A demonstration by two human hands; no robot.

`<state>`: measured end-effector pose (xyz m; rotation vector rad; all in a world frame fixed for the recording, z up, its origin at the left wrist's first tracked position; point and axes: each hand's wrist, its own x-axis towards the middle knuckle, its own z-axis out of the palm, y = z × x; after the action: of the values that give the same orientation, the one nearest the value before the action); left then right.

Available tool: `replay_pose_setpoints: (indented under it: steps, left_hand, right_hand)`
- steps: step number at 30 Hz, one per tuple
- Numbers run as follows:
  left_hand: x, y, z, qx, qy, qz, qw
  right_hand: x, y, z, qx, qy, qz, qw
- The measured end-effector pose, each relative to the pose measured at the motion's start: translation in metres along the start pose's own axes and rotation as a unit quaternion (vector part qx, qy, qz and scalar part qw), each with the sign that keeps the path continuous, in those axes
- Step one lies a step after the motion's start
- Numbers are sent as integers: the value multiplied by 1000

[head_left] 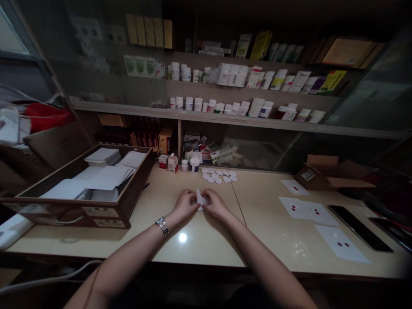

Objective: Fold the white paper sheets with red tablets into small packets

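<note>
Between my two hands, just above the table's middle, is a small sheet of white paper (201, 199), partly folded up. My left hand (185, 203), with a metal watch on its wrist, pinches the left edge of the paper. On the other edge, my right hand (215, 203) grips it with thumb and fingers. Behind my hands lie several small folded white paper packets (219, 175). Off to the right, flat white paper sheets (341, 244) carry dark red pills (340, 244) and some paler ones. Whether anything lies inside the held paper is hidden.
A wooden drawer (125, 214) with stacks of white paper stands at left. Pill bottles (194, 165) and small boxes (173, 163) line the table's back. A black phone-like slab (360, 227) and an open cardboard box (322, 174) are at right. Shelves (206, 113) of medicine rise behind.
</note>
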<state>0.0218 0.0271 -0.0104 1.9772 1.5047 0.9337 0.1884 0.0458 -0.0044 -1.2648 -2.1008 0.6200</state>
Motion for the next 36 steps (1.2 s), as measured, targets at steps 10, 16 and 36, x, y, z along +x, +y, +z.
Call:
replay_pose_setpoints:
  steps: [10, 16, 36]
  left_hand:
    - [0, -6, 11, -308, -67, -151, 937]
    - [5, -12, 8, -268, -18, -126, 955]
    - [0, 1, -3, -390, -19, -186, 902]
  right_hand:
    - [-6, -14, -6, 6, -30, -103, 994]
    - [-4, -11, -6, 84, -17, -55, 995]
    - [0, 3, 2, 297, -58, 96, 948]
